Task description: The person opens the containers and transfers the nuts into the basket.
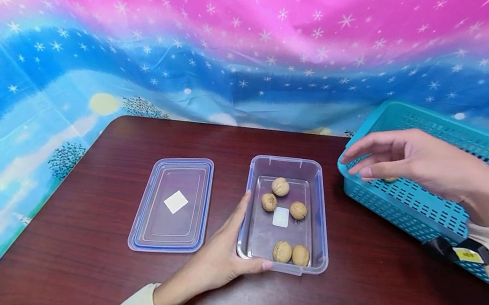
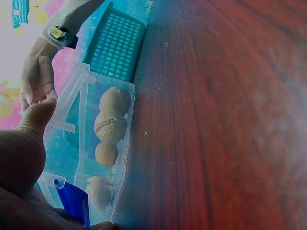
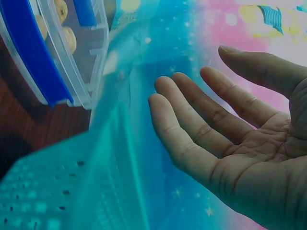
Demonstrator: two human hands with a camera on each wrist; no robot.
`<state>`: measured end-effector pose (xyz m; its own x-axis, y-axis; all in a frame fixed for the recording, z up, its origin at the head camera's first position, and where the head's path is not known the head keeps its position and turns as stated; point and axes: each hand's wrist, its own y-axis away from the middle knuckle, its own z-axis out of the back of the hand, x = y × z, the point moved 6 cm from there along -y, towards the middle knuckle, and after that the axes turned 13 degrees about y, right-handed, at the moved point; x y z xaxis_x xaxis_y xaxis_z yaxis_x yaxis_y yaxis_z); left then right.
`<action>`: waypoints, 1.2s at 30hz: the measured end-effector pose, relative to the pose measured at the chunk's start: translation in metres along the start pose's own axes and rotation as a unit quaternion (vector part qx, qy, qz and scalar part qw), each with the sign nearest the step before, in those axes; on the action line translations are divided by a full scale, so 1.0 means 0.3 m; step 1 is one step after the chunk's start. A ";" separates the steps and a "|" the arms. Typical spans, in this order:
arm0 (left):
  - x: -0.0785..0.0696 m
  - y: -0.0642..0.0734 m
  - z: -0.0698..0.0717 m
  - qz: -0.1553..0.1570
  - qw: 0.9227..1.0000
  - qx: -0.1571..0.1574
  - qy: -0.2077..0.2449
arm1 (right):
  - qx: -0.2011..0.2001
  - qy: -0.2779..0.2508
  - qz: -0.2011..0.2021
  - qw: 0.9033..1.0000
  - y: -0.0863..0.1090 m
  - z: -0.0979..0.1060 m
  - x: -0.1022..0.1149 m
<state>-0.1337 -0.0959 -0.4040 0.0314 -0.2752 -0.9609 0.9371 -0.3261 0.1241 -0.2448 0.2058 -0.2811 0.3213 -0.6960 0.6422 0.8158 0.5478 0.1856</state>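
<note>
My left hand (image 1: pixel 220 263) grips the near left corner of a clear plastic food container (image 1: pixel 323 227), thumb over the near rim and fingers along the left wall. Inside it lie several walnuts (image 1: pixel 280 187), two against the near wall and the others farther back around a white label (image 1: pixel 281 217). Over the left part of a teal perforated basket (image 1: pixel 405 213) hovers my right hand (image 1: pixel 419 165), its fingers loosely bent and nothing in them. A brownish round thing (image 1: pixel 390 179) shows in the basket below that hand, mostly hidden by it.
The container's clear lid (image 1: pixel 171 235), with a blue seal and a white diamond label, lies flat left of the container. Dark reddish wood makes up the table (image 1: pixel 98 206). Behind it hangs a pink and blue snowflake cloth (image 1: pixel 238 46).
</note>
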 end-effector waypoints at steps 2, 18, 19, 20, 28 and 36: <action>0.000 0.000 0.001 0.001 1.000 -0.001 -0.002 | 0.004 -0.009 0.006 1.000 -0.003 -0.016 0.008; -0.001 -0.004 0.003 0.001 1.000 0.000 -0.005 | 0.061 -0.063 0.070 0.994 -0.048 -0.193 0.112; -0.001 -0.003 0.003 0.001 1.000 0.000 -0.004 | 0.065 -0.069 0.078 0.992 -0.051 -0.202 0.117; -0.001 -0.003 0.003 0.001 1.000 0.000 -0.004 | 0.069 -0.075 0.085 0.991 -0.055 -0.212 0.121; 0.002 -0.002 0.001 -0.002 1.000 0.000 -0.003 | 0.114 -0.127 0.134 0.976 -0.092 -0.291 0.153; -0.001 -0.001 0.000 -0.003 1.000 0.000 -0.011 | 0.161 -0.124 0.144 0.969 -0.136 -0.373 0.165</action>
<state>-0.1340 -0.0958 -0.4039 0.0185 -0.2923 -0.9561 0.9372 -0.3282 0.1184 -0.2084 0.0971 -0.3400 0.3552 -0.3828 0.8528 0.5040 0.8468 0.1702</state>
